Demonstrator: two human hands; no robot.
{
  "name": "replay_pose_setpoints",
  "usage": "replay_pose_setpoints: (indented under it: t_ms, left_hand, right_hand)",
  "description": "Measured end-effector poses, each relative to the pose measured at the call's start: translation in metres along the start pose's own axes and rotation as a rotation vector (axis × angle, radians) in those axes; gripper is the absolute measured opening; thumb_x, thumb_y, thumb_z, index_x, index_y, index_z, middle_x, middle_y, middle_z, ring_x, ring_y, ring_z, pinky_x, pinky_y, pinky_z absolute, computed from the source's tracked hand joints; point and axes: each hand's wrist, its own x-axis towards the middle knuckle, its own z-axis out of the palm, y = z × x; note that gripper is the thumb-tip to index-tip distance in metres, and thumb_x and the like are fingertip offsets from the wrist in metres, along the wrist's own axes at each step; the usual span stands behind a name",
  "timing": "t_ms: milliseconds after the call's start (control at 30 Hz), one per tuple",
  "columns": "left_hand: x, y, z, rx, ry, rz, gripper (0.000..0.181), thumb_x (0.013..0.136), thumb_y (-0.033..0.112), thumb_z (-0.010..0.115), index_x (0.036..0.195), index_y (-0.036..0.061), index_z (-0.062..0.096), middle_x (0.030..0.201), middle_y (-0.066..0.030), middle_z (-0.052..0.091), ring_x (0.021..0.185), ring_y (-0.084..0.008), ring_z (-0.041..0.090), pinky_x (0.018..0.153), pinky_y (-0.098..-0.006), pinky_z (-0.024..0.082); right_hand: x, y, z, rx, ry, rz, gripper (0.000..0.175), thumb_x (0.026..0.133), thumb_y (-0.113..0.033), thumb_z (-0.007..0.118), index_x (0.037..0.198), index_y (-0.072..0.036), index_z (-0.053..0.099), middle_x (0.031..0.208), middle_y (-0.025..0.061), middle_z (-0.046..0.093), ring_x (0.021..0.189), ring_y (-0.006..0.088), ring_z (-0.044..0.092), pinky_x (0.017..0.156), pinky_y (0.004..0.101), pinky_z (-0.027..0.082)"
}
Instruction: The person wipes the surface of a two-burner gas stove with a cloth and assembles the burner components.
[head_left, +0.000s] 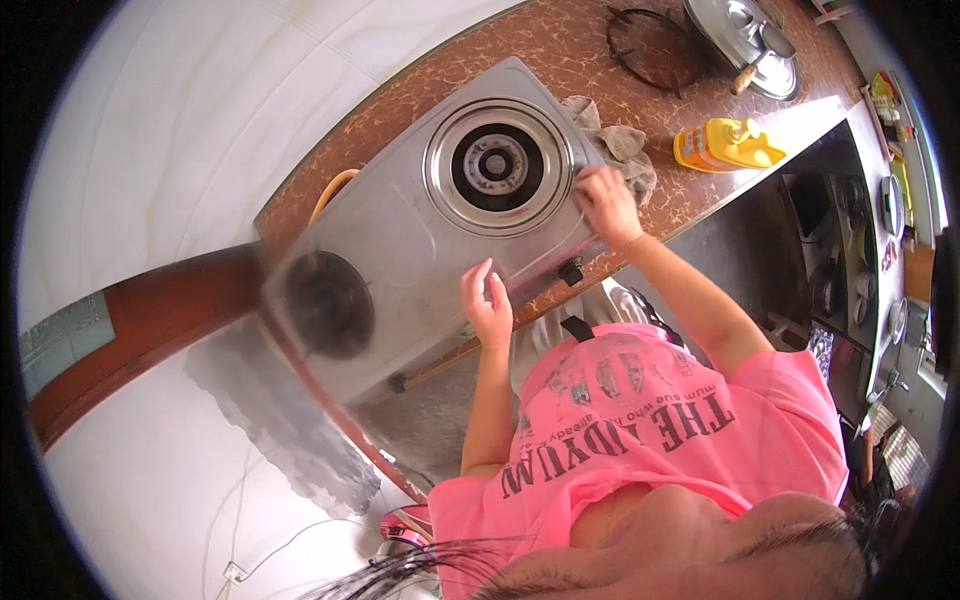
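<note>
A stainless steel two-burner gas stove (405, 262) lies across the counter before me. Its right burner (495, 165) has a shiny ring drip tray around it and no pan support on it; the left burner (330, 304) is a dark round recess. My left hand (489, 304) is over the stove's front edge, thumb and fingers apart, holding nothing visible. At the stove's right edge is my right hand (606, 201), its fingers bent and blurred; whether they hold anything cannot be seen. A crumpled grey-brown cloth (626, 146) lies just beyond it. A black knob (571, 271) sits on the front panel.
On the brown marbled counter (525, 22) stand a yellow jug-like bottle (727, 145), a black iron pan support (652, 49) and a metal lid (735, 37) with a wooden-handled utensil (765, 56) on it. An orange hose (334, 191) runs behind the stove. Shelves with pans are at the right.
</note>
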Motion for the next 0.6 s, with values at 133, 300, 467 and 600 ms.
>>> replay_pose_setpoints:
  t_ms: [133,300,467,600]
  left_hand:
    - [0.005,-0.006,0.005,0.022,-0.036,0.028,0.02,0.091,0.004,0.058,0.109,0.0011,0.066,0.105,-0.0119,0.064,0.099,-0.0255,0.062,0.089,-0.0357,0.049]
    - [0.013,-0.008,0.009,0.117,-0.103,0.111,0.02,0.09,0.004,0.058,0.109,0.0025,0.066,0.104,-0.0122,0.064,0.097,-0.0265,0.062,0.087,-0.0366,0.049]
    - [0.018,-0.018,0.011,0.074,-0.093,0.058,0.02,0.09,0.004,0.059,0.108,0.0035,0.067,0.102,-0.0104,0.064,0.094,-0.0244,0.062,0.082,-0.0345,0.049]
    - [0.019,-0.019,0.014,0.061,-0.109,0.044,0.02,0.089,0.003,0.059,0.107,0.0033,0.067,0.102,-0.01,0.064,0.092,-0.0226,0.062,0.08,-0.0322,0.05]
  right_hand:
    - [-0.01,-0.053,0.018,-0.196,-0.563,0.246,0.017,0.072,-0.009,0.059,0.089,-0.008,0.06,0.104,0.0119,0.06,0.102,0.0302,0.056,0.088,0.0406,0.047]
    - [-0.04,-0.04,0.011,0.111,-0.328,-0.119,0.015,0.072,-0.013,0.066,0.086,-0.009,0.061,0.103,0.0086,0.062,0.1,0.0279,0.058,0.09,0.0399,0.046]
    - [-0.042,0.002,-0.015,0.011,0.126,0.013,0.02,0.073,-0.006,0.064,0.092,-0.009,0.059,0.105,0.0103,0.06,0.102,0.0317,0.056,0.089,0.0413,0.046]
    - [-0.051,-0.038,0.012,0.204,-0.162,-0.334,0.022,0.075,-0.015,0.067,0.093,-0.008,0.055,0.108,0.0101,0.06,0.104,0.03,0.057,0.091,0.0401,0.046]
